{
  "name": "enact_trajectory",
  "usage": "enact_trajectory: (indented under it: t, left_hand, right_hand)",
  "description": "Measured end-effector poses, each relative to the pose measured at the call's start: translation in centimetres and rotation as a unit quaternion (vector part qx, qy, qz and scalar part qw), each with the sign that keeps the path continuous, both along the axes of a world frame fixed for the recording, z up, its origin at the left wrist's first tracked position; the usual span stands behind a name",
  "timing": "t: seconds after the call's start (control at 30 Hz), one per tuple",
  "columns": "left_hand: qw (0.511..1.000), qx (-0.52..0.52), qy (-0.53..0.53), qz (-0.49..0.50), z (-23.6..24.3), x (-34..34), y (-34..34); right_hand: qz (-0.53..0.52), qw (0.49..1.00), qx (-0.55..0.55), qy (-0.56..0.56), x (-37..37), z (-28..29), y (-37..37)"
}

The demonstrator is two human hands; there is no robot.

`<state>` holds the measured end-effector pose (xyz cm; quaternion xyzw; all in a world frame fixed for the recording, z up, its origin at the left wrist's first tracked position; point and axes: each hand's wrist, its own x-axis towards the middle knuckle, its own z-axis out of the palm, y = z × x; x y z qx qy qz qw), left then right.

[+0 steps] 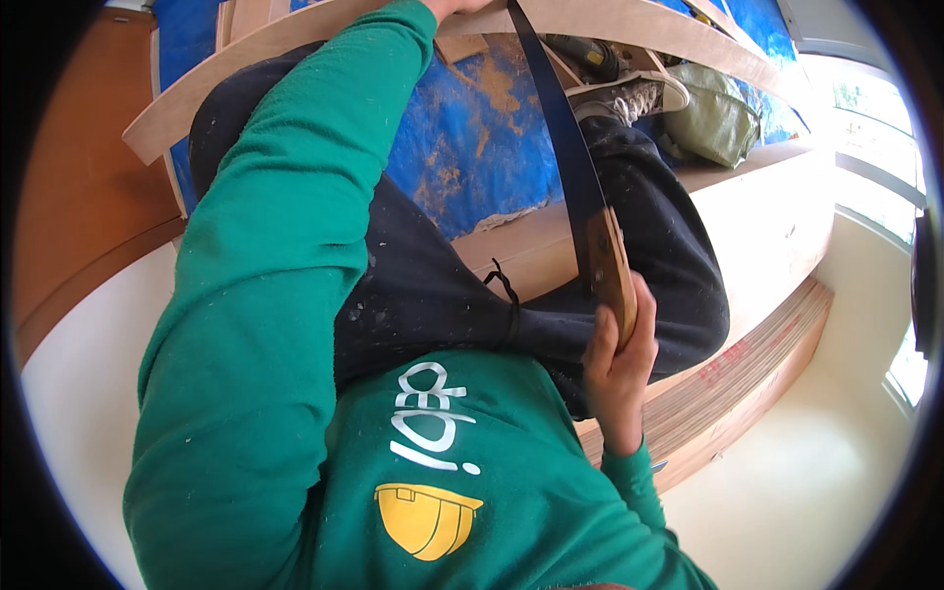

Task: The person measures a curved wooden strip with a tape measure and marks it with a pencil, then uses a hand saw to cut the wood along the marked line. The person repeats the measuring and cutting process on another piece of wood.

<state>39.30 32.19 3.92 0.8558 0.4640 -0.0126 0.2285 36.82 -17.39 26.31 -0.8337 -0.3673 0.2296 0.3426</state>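
Observation:
My right hand [621, 349] is wrapped round the wooden handle of a handsaw [565, 138]. The long dark blade slants up and away from it, and its far end meets a long pale wooden board [285, 49] at the top edge. This board lies across above my legs, bowed by the lens. My left arm, in a green sleeve, stretches forward to the board. There my left hand [454, 5] is at the board beside the blade's tip, mostly cut off by the picture's edge, so its fingers are hidden.
Sawdust lies on a blue tarp [423, 147] beyond my bent legs. A shoe [634, 98], a dark power tool [587, 54] and a green bag [713, 116] are past the board. I sit on stacked wooden sheets [757, 339]. A brown panel [84, 167] stands left, a window right.

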Motion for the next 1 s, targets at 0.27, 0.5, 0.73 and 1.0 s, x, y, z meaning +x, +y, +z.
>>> enact_trajectory:
  t: [0.27, 0.5, 0.73, 1.0]
  left_hand:
    - [1.0, 0.002, -0.021, -0.01, 2.5, -1.2, -1.4]
    - [0.998, 0.057, -0.002, -0.041, 0.7, -0.2, -0.5]
    - [0.992, 0.042, 0.047, -0.108, 0.3, 0.0, 0.8]
    - [0.996, 0.064, -0.02, -0.057, -3.2, 1.1, 2.8]
  right_hand:
    - [0.021, 0.991, 0.112, -0.065, 8.1, -15.8, 21.7]
    - [0.0, 1.0, 0.006, -0.011, 1.0, -1.5, 2.0]
    - [0.047, 0.987, 0.142, -0.051, 4.6, -10.0, 13.9]
    - [0.045, 0.992, 0.121, 0.003, 5.1, -9.2, 12.9]
